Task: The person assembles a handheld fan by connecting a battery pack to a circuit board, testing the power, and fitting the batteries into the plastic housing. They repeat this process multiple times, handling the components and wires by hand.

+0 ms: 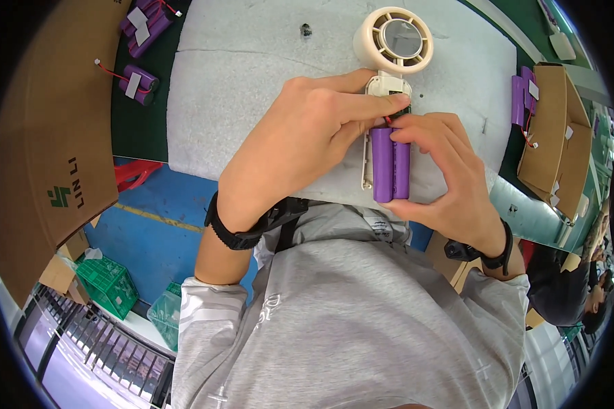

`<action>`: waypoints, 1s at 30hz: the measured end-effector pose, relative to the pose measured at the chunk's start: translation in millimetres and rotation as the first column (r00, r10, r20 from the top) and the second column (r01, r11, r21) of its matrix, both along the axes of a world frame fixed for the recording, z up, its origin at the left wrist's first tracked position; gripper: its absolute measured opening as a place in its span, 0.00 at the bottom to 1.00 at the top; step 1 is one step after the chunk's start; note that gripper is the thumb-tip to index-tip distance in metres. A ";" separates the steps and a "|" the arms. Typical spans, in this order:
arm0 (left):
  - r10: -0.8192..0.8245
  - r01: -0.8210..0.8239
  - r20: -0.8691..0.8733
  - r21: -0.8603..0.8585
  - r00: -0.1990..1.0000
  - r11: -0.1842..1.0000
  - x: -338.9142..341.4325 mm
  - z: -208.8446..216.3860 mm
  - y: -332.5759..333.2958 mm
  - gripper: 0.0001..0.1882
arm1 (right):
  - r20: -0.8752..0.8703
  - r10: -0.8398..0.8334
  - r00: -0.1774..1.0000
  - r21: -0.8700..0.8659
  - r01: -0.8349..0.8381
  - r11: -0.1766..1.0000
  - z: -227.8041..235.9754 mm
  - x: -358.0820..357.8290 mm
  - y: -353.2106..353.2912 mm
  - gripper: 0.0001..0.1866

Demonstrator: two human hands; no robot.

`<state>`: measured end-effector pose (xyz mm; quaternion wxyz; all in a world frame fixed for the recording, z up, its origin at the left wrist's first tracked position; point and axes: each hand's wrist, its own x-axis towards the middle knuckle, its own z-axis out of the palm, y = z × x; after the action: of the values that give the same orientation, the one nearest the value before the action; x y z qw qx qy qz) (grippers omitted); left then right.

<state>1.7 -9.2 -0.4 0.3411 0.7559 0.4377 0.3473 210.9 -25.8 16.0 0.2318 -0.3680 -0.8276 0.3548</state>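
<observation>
A cream handheld fan (402, 37) lies on the white foam sheet, its round head away from me. The handle housing (368, 163) is uncovered, with a small dark circuit board (401, 109) near its top. My left hand (300, 129) is closed around the upper handle, its thumb over the board. Pinched between thumb and fingers of my right hand (454, 167) is a purple two-cell battery pack (392, 167), over the lower part of the housing. A bit of red wire shows between the two hands. Whether the pack sits fully inside the housing is hidden.
More purple battery packs (138, 84) with wires lie at the left. Another pack (523, 97) lies beside an open cardboard box (556, 136) on the right. A big carton (54, 136) stands at the left edge. Green crates (107, 283) are on the floor; a person (559, 286) sits far right.
</observation>
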 end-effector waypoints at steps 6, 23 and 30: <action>-0.012 0.012 -0.007 0.006 1.000 1.000 -1.2 2.4 1.6 0.17 | 0.085 -0.081 0.993 0.057 0.076 0.995 4.7 -7.5 -13.3 0.33; 0.007 -0.006 0.107 -0.014 0.994 1.000 -1.6 -8.4 1.8 0.14 | 0.070 -0.075 0.995 0.263 0.054 0.963 -3.0 -6.9 -14.7 0.17; -0.014 0.022 0.096 -0.086 0.995 0.996 -3.0 -2.3 3.7 0.16 | 0.042 -0.109 0.993 0.138 0.103 0.985 -1.9 -9.2 -11.6 0.19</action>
<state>-1.3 -5.5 -2.7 0.3973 0.7269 0.4287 0.3606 201.7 -37.4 14.1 0.2541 -0.4036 -0.8346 0.2756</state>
